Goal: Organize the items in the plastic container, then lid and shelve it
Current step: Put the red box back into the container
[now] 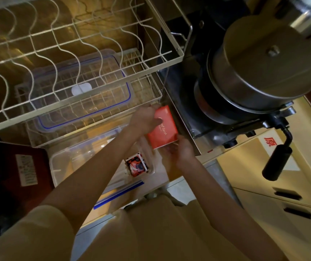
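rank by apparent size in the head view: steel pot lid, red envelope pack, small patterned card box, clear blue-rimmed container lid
1. Clear blue-rimmed container lid and round steel pot lid: look alike, unsure which is larger.
2. Flat red envelope pack.
3. Small patterned card box.

Sleeves: short, loose, pale beige; ending above the elbows.
Forearms: bare from sleeve hems down to the wrists.
Left hand (143, 118): bare; no ring, watch or glove visible.
Right hand (183, 150): bare; wrist unadorned.
Torso: same beige cloth, plain, softly creased, filling the lower frame.
Markings: no print or logo visible on the fabric.
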`<action>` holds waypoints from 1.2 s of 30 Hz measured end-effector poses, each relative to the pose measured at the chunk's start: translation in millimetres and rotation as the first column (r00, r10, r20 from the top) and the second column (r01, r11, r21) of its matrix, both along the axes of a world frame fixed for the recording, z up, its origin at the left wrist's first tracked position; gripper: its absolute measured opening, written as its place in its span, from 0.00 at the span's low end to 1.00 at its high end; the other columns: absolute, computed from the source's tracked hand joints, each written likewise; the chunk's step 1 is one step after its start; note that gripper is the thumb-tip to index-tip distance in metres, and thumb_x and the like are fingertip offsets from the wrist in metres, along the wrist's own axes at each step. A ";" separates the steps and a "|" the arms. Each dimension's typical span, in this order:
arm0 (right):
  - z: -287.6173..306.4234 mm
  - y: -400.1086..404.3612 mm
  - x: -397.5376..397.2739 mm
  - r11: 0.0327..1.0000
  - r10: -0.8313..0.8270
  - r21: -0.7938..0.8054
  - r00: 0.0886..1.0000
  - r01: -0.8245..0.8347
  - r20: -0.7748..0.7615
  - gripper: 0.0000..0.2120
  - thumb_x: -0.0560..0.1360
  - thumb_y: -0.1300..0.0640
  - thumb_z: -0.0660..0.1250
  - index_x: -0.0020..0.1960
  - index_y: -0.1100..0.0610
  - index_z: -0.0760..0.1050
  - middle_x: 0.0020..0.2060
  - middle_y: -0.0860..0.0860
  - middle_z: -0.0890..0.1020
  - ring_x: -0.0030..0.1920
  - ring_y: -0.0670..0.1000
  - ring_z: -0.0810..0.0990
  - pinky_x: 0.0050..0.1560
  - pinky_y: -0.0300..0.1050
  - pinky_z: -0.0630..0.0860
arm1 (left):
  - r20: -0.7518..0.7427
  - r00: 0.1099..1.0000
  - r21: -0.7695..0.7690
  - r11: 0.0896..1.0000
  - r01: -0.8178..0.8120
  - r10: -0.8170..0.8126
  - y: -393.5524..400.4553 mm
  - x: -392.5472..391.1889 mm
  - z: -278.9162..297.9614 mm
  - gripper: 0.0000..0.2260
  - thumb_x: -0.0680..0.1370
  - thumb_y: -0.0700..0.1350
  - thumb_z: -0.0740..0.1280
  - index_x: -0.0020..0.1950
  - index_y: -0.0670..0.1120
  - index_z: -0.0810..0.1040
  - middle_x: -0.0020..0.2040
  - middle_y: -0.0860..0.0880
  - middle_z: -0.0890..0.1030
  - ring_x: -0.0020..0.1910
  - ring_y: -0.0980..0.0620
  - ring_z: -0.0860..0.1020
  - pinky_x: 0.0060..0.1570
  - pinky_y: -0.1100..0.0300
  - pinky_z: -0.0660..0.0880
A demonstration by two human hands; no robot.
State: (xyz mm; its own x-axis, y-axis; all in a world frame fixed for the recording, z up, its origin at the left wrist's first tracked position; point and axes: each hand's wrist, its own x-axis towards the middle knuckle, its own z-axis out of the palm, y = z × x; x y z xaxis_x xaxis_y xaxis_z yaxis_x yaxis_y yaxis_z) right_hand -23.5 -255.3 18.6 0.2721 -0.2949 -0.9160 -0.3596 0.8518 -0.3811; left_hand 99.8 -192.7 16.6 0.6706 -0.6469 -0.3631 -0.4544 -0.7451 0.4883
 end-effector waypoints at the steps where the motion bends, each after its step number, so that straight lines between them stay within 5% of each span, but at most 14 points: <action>1: 1.7 0.6 1.6 0.999 0.011 -0.036 1.000 -0.011 0.010 0.10 0.80 0.54 0.56 0.45 0.58 0.71 0.40 0.56 0.78 0.42 0.53 0.78 0.56 0.49 0.75 | 0.004 1.000 -0.046 0.999 -0.018 0.018 1.7 -1.7 6.6 0.24 0.74 0.45 0.66 0.70 0.48 0.66 0.63 0.39 0.73 0.61 0.40 0.73 0.61 0.51 0.71; 5: 11.3 4.4 6.2 0.965 0.079 -0.257 0.993 -0.056 0.082 0.10 0.80 0.55 0.56 0.57 0.58 0.69 0.47 0.57 0.79 0.48 0.54 0.77 0.58 0.52 0.75 | 0.087 0.990 -0.225 0.970 -0.089 0.112 19.7 -18.3 31.5 0.24 0.74 0.44 0.66 0.70 0.47 0.66 0.63 0.41 0.73 0.62 0.42 0.72 0.62 0.51 0.68; 9: 22.1 11.5 10.9 0.811 0.238 -0.569 0.965 -0.133 0.113 0.06 0.79 0.55 0.57 0.53 0.53 0.70 0.47 0.51 0.79 0.49 0.53 0.77 0.62 0.58 0.73 | 0.092 0.948 -0.436 0.868 -0.237 0.305 50.9 -36.5 46.8 0.23 0.75 0.44 0.66 0.70 0.47 0.66 0.62 0.43 0.73 0.60 0.46 0.72 0.59 0.53 0.70; 15: 36.5 45.1 15.0 0.662 0.532 -0.707 0.820 -0.249 0.210 0.14 0.78 0.53 0.61 0.62 0.52 0.72 0.51 0.47 0.79 0.53 0.48 0.78 0.54 0.45 0.76 | -0.039 0.776 -0.562 0.628 -0.538 0.629 109.3 -65.3 51.7 0.21 0.75 0.45 0.66 0.68 0.47 0.69 0.61 0.44 0.74 0.58 0.50 0.73 0.55 0.56 0.73; 18: 31.2 69.3 14.5 0.590 0.660 -0.733 0.725 -0.339 0.197 0.16 0.77 0.54 0.62 0.65 0.54 0.71 0.51 0.46 0.79 0.49 0.41 0.77 0.46 0.34 0.73 | -0.098 0.654 -0.541 0.512 -0.667 0.750 142.2 -85.8 38.1 0.22 0.74 0.48 0.65 0.67 0.46 0.69 0.60 0.44 0.75 0.57 0.48 0.75 0.54 0.50 0.76; 21: 20.9 93.3 14.0 0.493 0.788 -0.746 0.593 -0.447 0.165 0.17 0.78 0.55 0.62 0.66 0.55 0.70 0.54 0.48 0.78 0.52 0.43 0.77 0.48 0.36 0.76 | -0.125 0.561 -0.506 0.434 -0.745 0.818 170.5 -100.4 26.2 0.22 0.74 0.49 0.64 0.67 0.46 0.68 0.61 0.44 0.75 0.57 0.48 0.76 0.55 0.50 0.77; 24: 8.2 115.8 17.2 0.440 0.856 -0.730 0.490 -0.524 0.164 0.12 0.78 0.60 0.62 0.61 0.53 0.72 0.47 0.43 0.78 0.47 0.43 0.78 0.49 0.40 0.77 | -0.094 0.495 -0.454 0.405 -0.794 0.864 194.1 -105.5 14.6 0.19 0.76 0.41 0.65 0.66 0.41 0.68 0.60 0.40 0.75 0.56 0.47 0.76 0.51 0.61 0.72; 28: -11.7 136.9 20.7 0.349 0.905 -0.696 0.417 -0.627 0.078 0.10 0.79 0.59 0.61 0.59 0.51 0.73 0.52 0.53 0.81 0.53 0.53 0.80 0.57 0.52 0.77 | -0.066 0.453 -0.383 0.396 -0.834 0.889 210.2 -105.6 2.6 0.19 0.74 0.42 0.62 0.63 0.36 0.70 0.58 0.36 0.76 0.52 0.48 0.75 0.46 0.74 0.62; 32: -18.3 141.3 24.8 0.210 0.944 -0.695 0.327 -0.688 -0.037 0.11 0.79 0.56 0.59 0.61 0.52 0.72 0.52 0.52 0.81 0.53 0.53 0.80 0.57 0.51 0.77 | -0.105 0.445 -0.196 0.420 -0.886 0.889 212.1 -103.0 -5.0 0.20 0.78 0.40 0.61 0.69 0.38 0.63 0.61 0.37 0.77 0.56 0.39 0.78 0.44 0.66 0.67; 36: -23.8 142.7 33.2 0.173 0.942 -0.716 0.325 -0.676 -0.079 0.14 0.79 0.58 0.59 0.63 0.55 0.73 0.51 0.53 0.82 0.51 0.53 0.81 0.56 0.52 0.78 | -0.075 0.480 -0.063 0.476 -0.877 0.874 211.8 -97.4 -10.7 0.27 0.79 0.42 0.60 0.74 0.39 0.53 0.63 0.35 0.75 0.56 0.38 0.78 0.52 0.52 0.74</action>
State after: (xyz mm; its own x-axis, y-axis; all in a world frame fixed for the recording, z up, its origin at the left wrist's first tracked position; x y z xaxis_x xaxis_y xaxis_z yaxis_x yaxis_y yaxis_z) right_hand 9.7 -112.6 -5.2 0.8933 -0.0570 -0.4459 -0.4413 -0.3005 -0.8456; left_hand 2.4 19.1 5.9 0.8964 0.2428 -0.3709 0.4257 -0.7048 0.5674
